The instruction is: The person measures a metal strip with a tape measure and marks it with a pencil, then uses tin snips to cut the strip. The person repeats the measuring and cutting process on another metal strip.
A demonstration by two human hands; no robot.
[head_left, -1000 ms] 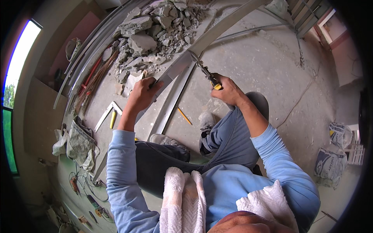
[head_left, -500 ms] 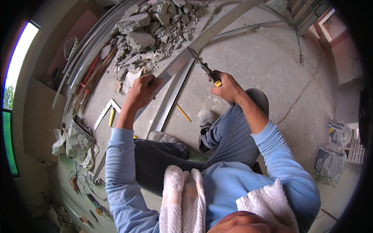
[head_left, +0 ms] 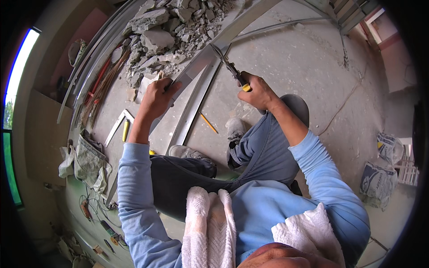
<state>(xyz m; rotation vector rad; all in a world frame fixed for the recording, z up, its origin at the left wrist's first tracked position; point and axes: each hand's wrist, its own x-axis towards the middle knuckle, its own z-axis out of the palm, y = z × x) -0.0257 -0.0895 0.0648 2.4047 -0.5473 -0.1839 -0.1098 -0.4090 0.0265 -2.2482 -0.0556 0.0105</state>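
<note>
My left hand (head_left: 157, 99) is closed around the edge of a long grey metal channel (head_left: 195, 67), which slants from near my left knee up to the far right. In my right hand (head_left: 259, 93) is a pair of tin snips (head_left: 232, 68) with yellow-ended handles. The snips' jaws are parted at the channel's right edge; whether they bite into the metal I cannot tell. Beneath lies a second metal channel (head_left: 189, 117) on the floor, with a yellow pencil (head_left: 208, 123) to its right.
Broken concrete rubble (head_left: 156, 40) is heaped at the far left. Closer, there are a try square (head_left: 117, 126), a yellow-handled cutter (head_left: 125, 131) and a crumpled sack (head_left: 89, 158). A corded power tool (head_left: 111, 233) lies at lower left. Bags (head_left: 377, 181) stand at right.
The snips have moved slightly away from me along the channel's edge, and their jaws look wider apart. My left hand keeps its grip. The whole view has shifted a little.
</note>
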